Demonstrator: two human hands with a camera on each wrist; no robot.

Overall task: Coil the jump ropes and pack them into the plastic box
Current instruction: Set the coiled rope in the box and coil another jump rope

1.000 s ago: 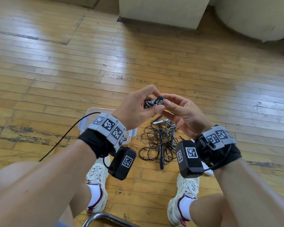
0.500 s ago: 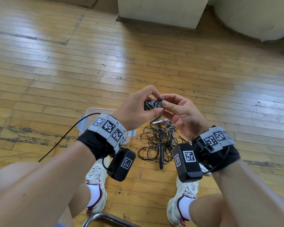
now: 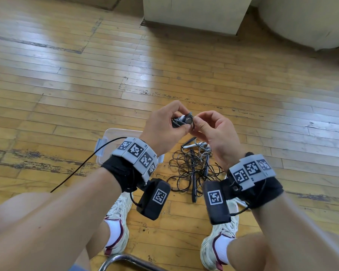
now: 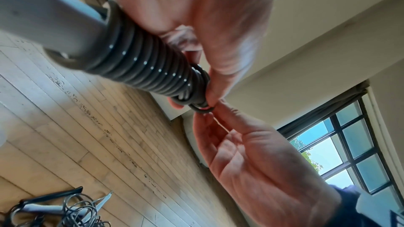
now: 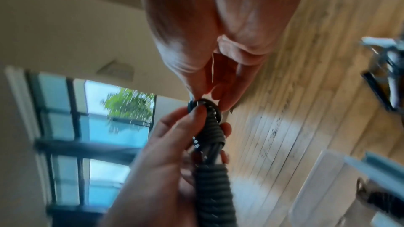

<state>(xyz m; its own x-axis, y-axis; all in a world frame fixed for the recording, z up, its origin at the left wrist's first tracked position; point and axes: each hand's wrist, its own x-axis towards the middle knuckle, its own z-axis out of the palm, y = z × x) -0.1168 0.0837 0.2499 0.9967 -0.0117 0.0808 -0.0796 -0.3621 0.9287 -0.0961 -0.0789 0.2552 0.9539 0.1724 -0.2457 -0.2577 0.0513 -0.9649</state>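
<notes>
The left hand grips the coiled jump rope around its handle; the right hand pinches the rope's end loop at its fingertips.

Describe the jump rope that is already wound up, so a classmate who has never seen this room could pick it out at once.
Start at the worn wooden plank floor, then look up to the two hands meeting above it. The left hand grips a grey-handled jump rope while the right hand pinches its end. Its dark cord is wound in tight, neat turns, unlike the loose tangle of black ropes on the floor.
</notes>
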